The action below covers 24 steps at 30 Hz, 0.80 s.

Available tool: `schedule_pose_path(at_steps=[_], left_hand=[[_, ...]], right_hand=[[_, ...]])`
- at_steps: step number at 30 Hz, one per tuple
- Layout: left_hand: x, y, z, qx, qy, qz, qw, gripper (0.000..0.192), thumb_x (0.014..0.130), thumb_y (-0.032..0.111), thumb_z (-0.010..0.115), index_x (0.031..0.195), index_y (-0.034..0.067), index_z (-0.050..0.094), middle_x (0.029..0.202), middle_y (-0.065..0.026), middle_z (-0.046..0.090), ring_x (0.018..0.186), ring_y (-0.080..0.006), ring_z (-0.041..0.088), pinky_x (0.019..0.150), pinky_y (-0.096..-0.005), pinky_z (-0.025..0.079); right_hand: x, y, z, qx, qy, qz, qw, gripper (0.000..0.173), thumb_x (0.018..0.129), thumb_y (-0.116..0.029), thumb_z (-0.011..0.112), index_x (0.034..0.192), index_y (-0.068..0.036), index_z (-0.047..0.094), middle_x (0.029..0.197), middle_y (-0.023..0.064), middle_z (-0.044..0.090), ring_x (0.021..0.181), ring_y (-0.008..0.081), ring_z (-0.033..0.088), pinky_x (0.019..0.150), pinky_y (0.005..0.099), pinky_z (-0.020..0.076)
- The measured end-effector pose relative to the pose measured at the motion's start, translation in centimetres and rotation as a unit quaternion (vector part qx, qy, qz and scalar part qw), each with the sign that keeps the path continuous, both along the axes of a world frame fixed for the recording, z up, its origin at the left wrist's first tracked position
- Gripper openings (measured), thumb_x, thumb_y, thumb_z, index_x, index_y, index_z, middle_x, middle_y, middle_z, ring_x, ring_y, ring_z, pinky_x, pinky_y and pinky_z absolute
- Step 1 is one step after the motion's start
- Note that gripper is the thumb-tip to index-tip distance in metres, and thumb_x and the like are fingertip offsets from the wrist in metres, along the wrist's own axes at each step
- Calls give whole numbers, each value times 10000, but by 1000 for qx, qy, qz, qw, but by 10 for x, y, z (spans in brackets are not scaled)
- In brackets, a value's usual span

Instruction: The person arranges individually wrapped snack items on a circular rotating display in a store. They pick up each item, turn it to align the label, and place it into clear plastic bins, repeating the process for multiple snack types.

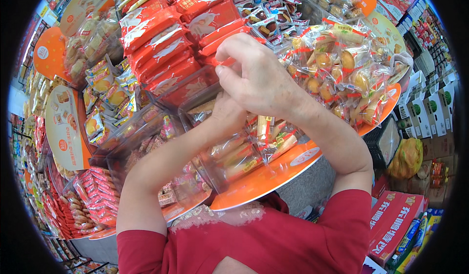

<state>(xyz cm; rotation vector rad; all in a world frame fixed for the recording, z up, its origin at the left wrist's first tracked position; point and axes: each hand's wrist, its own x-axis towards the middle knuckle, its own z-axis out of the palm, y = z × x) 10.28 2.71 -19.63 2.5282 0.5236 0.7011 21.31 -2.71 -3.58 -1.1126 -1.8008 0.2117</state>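
My right hand (258,76) hangs over the middle of the snack display, thumb and curled index finger a small gap apart. No object shows plainly between them, and the other fingers are hidden. Below and partly behind it, my left hand (229,111) reaches down into a clear plastic bin, its fingertips out of sight. That bin holds wrapped cone-shaped pastries (273,131) and long clear packs (234,156). Stacked red biscuit packets (161,47) rise just beyond my hands. Right of my right hand lies a heap of clear bags of pastries with red edging (340,65).
Yellow-and-silver snack packets (106,91) fill a bin to the left. Wrapped chocolate-coloured snacks (273,15) sit at the back. An orange curved front panel (271,177) borders the display near my body. A black crate (383,142) and a red carton (395,222) stand at right.
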Motion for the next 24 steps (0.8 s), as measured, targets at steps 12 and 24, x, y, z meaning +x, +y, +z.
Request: schedule_pose_path(at_steps=[12, 24], left_hand=[[-4, 4, 33, -215, -119, -31, 969, 333, 800, 33, 600, 1132, 31, 577, 1122, -137, 576, 1042, -244, 571, 823, -389, 488], [-21, 23, 122, -577, -330, 93, 741, 132, 767, -44, 573, 886, 13, 576, 755, -47, 589, 652, -128, 592, 590, -276, 505]], right_hand=[[2, 2, -3, -51, -16, -11, 999, 158, 803, -74, 606, 917, 32, 576, 920, 170, 577, 795, 296, 633, 719, 376, 517], [9, 2, -9, -126, -156, -33, 979, 479, 736, -125, 689, 1164, 11, 522, 969, 226, 609, 951, 394, 609, 840, 436, 495]])
